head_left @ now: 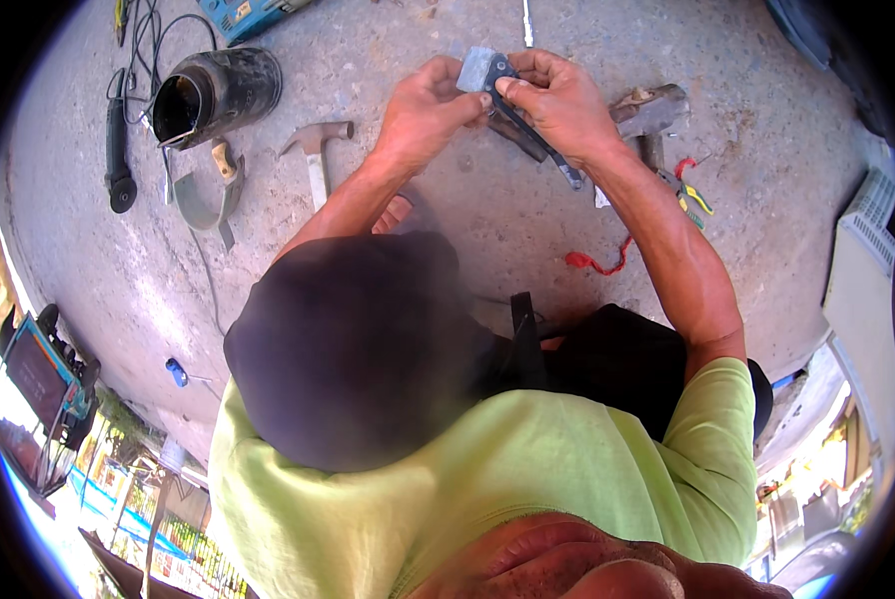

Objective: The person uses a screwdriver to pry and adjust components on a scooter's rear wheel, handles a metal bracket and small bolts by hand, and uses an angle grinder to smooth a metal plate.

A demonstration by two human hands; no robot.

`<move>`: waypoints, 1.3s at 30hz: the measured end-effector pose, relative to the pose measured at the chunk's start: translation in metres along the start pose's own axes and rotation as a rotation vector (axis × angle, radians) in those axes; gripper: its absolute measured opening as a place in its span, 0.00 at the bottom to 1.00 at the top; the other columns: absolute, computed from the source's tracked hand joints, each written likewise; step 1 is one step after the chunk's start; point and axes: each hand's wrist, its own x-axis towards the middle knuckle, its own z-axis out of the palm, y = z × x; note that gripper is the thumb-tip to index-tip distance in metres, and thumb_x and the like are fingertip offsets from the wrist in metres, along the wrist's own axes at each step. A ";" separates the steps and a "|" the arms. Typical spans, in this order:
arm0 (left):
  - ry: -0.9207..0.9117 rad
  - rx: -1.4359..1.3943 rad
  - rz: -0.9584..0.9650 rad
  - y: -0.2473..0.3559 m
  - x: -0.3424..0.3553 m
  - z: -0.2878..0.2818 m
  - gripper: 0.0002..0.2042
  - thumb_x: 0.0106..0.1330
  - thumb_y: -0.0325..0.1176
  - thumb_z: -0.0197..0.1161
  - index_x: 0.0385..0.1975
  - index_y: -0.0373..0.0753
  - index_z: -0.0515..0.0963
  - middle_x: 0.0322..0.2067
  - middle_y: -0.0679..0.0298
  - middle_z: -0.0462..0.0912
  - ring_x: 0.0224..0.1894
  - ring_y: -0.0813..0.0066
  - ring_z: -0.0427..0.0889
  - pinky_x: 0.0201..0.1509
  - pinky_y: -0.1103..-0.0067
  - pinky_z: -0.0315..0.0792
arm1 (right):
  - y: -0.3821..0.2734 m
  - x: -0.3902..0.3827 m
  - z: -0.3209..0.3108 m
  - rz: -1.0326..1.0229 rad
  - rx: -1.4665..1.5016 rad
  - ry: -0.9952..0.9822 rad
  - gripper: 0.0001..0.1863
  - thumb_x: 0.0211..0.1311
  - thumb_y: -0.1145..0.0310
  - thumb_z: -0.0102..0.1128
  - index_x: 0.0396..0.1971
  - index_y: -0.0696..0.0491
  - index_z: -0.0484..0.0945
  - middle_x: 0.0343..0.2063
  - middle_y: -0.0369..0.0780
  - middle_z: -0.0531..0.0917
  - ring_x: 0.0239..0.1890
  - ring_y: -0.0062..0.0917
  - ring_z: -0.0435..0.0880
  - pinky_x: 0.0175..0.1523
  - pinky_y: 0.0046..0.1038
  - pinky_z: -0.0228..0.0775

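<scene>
Both hands hold a grey, block-like metal piece (pixel 476 68) joined to a long black bar (pixel 544 138) that slants down to the right. My left hand (pixel 423 115) pinches the left side of the grey piece between thumb and fingers. On the other side, my right hand (pixel 567 105) grips the upper end of the black bar, its thumb pressed beside a round bolt head. A dark rod-like piece (pixel 517 137) shows just below the fingers, partly covered by the bar. Left of my left forearm lies a claw hammer (pixel 315 160) on the concrete.
A heavy hammer (pixel 652 118) lies beyond my right wrist, with yellow-green-handled pliers (pixel 695 196) and a red cord (pixel 607 268) nearby. At left are a black cylinder (pixel 243 90), a curved metal piece with wooden handle (pixel 208 210), cables, and a blue power tool (pixel 248 14).
</scene>
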 end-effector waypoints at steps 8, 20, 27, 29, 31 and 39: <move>0.020 -0.031 0.013 -0.006 0.002 0.002 0.13 0.62 0.26 0.67 0.43 0.30 0.74 0.32 0.61 0.84 0.33 0.77 0.83 0.40 0.79 0.78 | 0.003 0.002 -0.001 0.005 -0.045 0.011 0.17 0.66 0.70 0.63 0.51 0.61 0.76 0.40 0.37 0.84 0.38 0.14 0.80 0.39 0.20 0.72; 0.016 -0.001 -0.027 -0.015 0.001 0.008 0.14 0.63 0.27 0.66 0.45 0.29 0.73 0.35 0.58 0.85 0.36 0.76 0.84 0.41 0.79 0.78 | 0.020 0.002 -0.006 -0.031 -0.074 -0.020 0.16 0.66 0.70 0.60 0.51 0.62 0.76 0.42 0.39 0.84 0.41 0.17 0.81 0.48 0.23 0.74; -0.003 0.082 -0.041 -0.027 0.010 -0.003 0.15 0.64 0.32 0.65 0.46 0.30 0.77 0.35 0.58 0.85 0.35 0.76 0.83 0.42 0.78 0.77 | 0.024 0.009 -0.042 -0.070 -0.065 0.106 0.18 0.64 0.66 0.62 0.50 0.61 0.78 0.41 0.40 0.85 0.41 0.20 0.83 0.47 0.25 0.74; 0.019 0.165 -0.035 -0.031 0.010 -0.008 0.15 0.64 0.33 0.65 0.46 0.32 0.78 0.35 0.58 0.85 0.35 0.76 0.83 0.42 0.78 0.76 | 0.010 0.009 -0.066 -0.053 -0.010 0.169 0.18 0.64 0.65 0.63 0.49 0.60 0.79 0.41 0.40 0.86 0.41 0.21 0.83 0.46 0.25 0.75; 0.029 0.201 -0.025 -0.033 0.010 -0.008 0.14 0.63 0.34 0.66 0.45 0.33 0.79 0.36 0.59 0.85 0.36 0.76 0.82 0.42 0.78 0.76 | -0.007 0.008 -0.097 -0.025 0.052 0.208 0.16 0.64 0.66 0.64 0.48 0.59 0.79 0.40 0.37 0.85 0.39 0.18 0.82 0.43 0.23 0.74; -0.031 0.624 0.210 -0.039 0.017 0.002 0.13 0.63 0.33 0.66 0.44 0.35 0.81 0.37 0.57 0.84 0.36 0.70 0.83 0.42 0.73 0.77 | 0.011 -0.024 -0.156 -0.063 0.162 0.384 0.13 0.65 0.69 0.66 0.48 0.53 0.79 0.34 0.30 0.85 0.35 0.10 0.80 0.33 0.12 0.62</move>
